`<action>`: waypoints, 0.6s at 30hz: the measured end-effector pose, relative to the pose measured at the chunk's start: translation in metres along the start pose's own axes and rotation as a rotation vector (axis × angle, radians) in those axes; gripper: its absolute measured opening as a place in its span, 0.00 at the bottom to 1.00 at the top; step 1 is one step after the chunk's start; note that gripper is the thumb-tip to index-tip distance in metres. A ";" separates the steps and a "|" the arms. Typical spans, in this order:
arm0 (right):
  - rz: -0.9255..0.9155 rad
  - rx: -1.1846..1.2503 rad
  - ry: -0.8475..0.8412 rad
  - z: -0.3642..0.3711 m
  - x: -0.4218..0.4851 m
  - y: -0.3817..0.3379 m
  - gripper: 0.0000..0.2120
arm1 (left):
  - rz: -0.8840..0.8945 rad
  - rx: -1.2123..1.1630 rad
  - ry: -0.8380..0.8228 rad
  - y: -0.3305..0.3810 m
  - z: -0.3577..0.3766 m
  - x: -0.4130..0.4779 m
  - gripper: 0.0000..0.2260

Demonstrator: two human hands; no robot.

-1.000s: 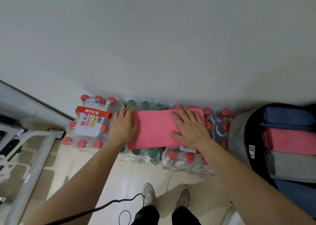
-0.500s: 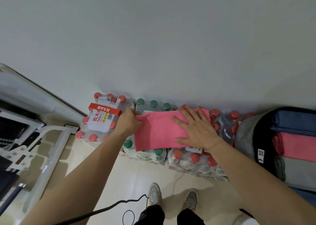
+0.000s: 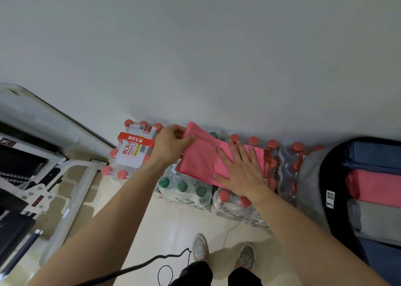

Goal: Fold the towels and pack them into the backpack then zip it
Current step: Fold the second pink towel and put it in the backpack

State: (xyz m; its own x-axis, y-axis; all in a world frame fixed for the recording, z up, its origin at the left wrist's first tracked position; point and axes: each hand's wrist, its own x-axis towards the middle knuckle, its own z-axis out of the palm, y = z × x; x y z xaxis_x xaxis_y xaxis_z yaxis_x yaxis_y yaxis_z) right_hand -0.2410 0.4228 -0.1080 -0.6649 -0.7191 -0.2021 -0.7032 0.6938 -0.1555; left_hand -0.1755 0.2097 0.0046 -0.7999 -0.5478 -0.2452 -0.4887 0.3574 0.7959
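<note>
A pink towel lies folded on top of shrink-wrapped water bottle packs. My left hand pinches the towel's left end and holds it lifted off the bottles. My right hand lies flat with fingers spread on the towel's right half, pressing it down. At the right edge stands an open grey and black backpack. Inside it are stacked folded towels: a blue one, a pink one, a grey one and another blue one at the bottom.
A red-labelled bottle pack sits left of the towel, against the white wall. A white metal frame and dark equipment stand at the left. My shoes and a black cable are on the tiled floor below.
My left hand has closed on the towel's left end and raised it up and to the right. My right hand stayed pressed on the right half. The view shifted left.
</note>
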 end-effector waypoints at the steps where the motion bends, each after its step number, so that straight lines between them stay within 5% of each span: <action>1: 0.006 0.018 -0.020 -0.002 0.001 -0.001 0.43 | 0.018 -0.007 -0.018 0.011 0.006 -0.002 0.11; 4: 0.010 0.063 -0.001 -0.013 -0.006 -0.001 0.43 | 0.056 -0.019 -0.059 0.036 0.031 -0.009 0.09; 10: 0.258 0.208 0.204 -0.012 -0.078 0.025 0.26 | 0.111 0.101 -0.174 0.044 0.098 -0.017 0.08; 18: 0.289 0.417 0.037 -0.002 -0.103 0.033 0.32 | 0.242 0.341 -0.336 0.033 0.157 -0.027 0.07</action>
State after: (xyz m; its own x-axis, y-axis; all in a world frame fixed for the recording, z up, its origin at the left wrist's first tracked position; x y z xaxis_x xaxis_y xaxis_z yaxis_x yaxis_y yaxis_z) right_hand -0.1962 0.5191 -0.0905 -0.8312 -0.4910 -0.2609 -0.3334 0.8156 -0.4729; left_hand -0.2249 0.3551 -0.0499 -0.9437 -0.1671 -0.2854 -0.3175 0.6993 0.6405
